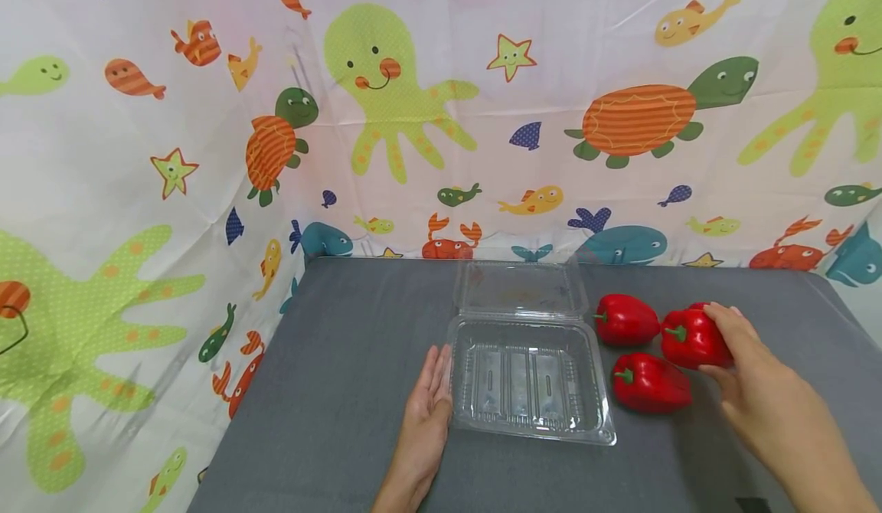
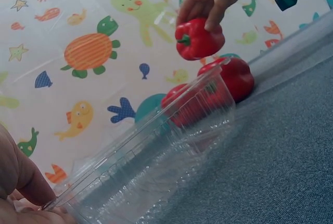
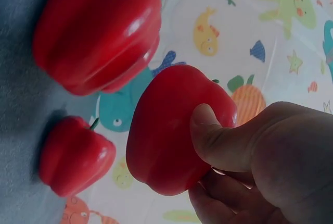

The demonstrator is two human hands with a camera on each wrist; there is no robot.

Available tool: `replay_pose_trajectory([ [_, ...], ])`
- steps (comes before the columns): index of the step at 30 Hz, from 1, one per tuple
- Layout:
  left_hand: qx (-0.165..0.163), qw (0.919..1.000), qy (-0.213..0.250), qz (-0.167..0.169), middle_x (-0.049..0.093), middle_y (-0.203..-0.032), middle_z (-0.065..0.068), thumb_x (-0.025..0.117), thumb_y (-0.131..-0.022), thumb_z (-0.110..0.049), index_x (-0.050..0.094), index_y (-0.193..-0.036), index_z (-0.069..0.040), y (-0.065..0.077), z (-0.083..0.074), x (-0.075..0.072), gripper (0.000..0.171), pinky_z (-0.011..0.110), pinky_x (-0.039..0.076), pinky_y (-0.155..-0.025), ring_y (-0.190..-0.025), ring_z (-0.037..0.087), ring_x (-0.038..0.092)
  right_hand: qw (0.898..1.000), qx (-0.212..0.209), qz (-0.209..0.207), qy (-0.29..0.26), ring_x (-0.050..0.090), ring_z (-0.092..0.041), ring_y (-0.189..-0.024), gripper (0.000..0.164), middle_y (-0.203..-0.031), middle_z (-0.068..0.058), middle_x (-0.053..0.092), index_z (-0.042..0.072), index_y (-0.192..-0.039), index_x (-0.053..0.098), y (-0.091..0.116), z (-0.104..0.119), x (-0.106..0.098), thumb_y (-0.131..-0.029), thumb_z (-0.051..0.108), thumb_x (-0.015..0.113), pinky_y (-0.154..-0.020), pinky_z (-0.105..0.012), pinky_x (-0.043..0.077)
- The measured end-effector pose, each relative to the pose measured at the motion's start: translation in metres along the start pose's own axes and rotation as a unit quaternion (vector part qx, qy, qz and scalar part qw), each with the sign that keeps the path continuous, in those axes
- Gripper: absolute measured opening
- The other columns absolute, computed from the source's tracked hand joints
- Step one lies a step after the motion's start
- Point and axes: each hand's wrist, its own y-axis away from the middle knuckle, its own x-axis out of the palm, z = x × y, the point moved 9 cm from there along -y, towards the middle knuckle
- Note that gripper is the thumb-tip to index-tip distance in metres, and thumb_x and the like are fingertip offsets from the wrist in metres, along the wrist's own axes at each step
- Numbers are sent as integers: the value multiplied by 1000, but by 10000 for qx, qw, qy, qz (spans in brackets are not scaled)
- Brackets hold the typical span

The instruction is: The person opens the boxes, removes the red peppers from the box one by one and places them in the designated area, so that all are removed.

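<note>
My right hand [image 1: 772, 390] grips a red bell pepper [image 1: 694, 338], raised off the table with its green stem facing left. Two more red peppers, one at the back [image 1: 627, 320] and one nearer [image 1: 651, 383], lie beside a clear plastic clamshell container [image 1: 602, 413]. Another red pepper [image 3: 75, 156] shows in the right wrist view; in the head view the held one mostly hides it. The container's lid [image 1: 520, 287] is folded back. Along the container's left side, my left hand [image 1: 423, 421] has its fingers straight, and its thumb touches the rim [image 2: 106, 156].
A grey cloth-covered table [image 1: 344, 390] lies under everything. Behind and to the left hangs a white curtain [image 1: 227, 8] printed with sea animals, meeting the table's back edge. The peppers stand close to the container's right wall.
</note>
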Motion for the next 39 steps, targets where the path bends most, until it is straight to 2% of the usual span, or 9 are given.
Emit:
replay_pose_trajectory([
  [5, -38, 10000, 47, 9, 9, -178, 8, 27, -103, 15, -3, -170, -8, 1, 0, 0, 77, 19, 17, -123, -162, 17, 10, 9996, 213, 165, 97, 53, -67, -116, 103, -153, -40, 41, 3, -162, 31, 2, -13, 2, -76, -8, 87, -80, -79, 47],
  [8, -43, 10000, 49, 13, 9, -178, 8, 28, -102, 15, -3, -170, -9, 1, 0, 0, 78, 19, 18, -123, -162, 18, 10, 9996, 226, 161, 101, 51, -67, -117, 106, -153, -40, 40, 3, -162, 30, 4, -19, 2, -74, -10, 87, -81, -79, 47],
  [13, -39, 10000, 61, -8, 9, -178, 9, 27, -101, 15, -4, -169, -5, 0, 0, 0, 78, 19, 18, -124, -163, 19, 10, 9988, 355, 325, 135, 49, -67, -116, 109, -152, -42, 38, 1, -162, 28, 6, -31, 6, -71, -11, 88, -80, -78, 47],
  [17, -9, 10000, 56, -11, 10, -178, 10, 27, -101, 16, -4, -169, -5, -1, 0, 0, 78, 20, 18, -124, -162, 19, 11, 9974, 470, 519, 173, 47, -68, -117, 108, -154, -43, 34, 0, -163, 24, 6, -39, 10, -75, -10, 86, -79, -77, 48],
  [26, 25, 10000, 77, -48, 10, -177, 11, 27, -101, 17, -2, -169, -6, -3, -3, 0, 78, 20, 18, -124, -162, 19, 11, 9956, 607, 711, 115, 30, -65, -140, 104, -153, -47, 30, -5, -163, 19, 8, -53, 15, -80, -12, 81, -82, -78, 45],
  [29, 24, 10000, 60, -39, 9, -178, 11, 28, -100, 17, -3, -169, -6, -3, -3, 1, 79, 20, 18, -124, -162, 18, 11, 9945, 669, 797, 110, 31, -67, -138, 104, -151, -48, 30, -6, -163, 17, 8, -59, 18, -80, -13, 80, -82, -77, 46],
  [35, -58, 10000, 44, -58, 9, -178, 10, 27, -100, 16, -3, -169, -6, 0, -1, 0, 79, 19, 18, -123, -162, 18, 11, 9879, 935, 1234, 119, 33, -68, -133, 105, -148, -51, 29, -10, -160, 18, 13, -71, 31, -77, -12, 83, -77, -73, 53],
  [39, -40, 10000, 68, -39, 9, -178, 9, 26, -101, 16, -3, -170, -8, 0, -2, 1, 78, 19, 18, -123, -162, 18, 11, 9865, 975, 1308, 152, 31, -67, -135, 103, -147, -51, 30, -12, -159, 18, 15, -76, 35, -79, -11, 83, -78, -74, 52],
])
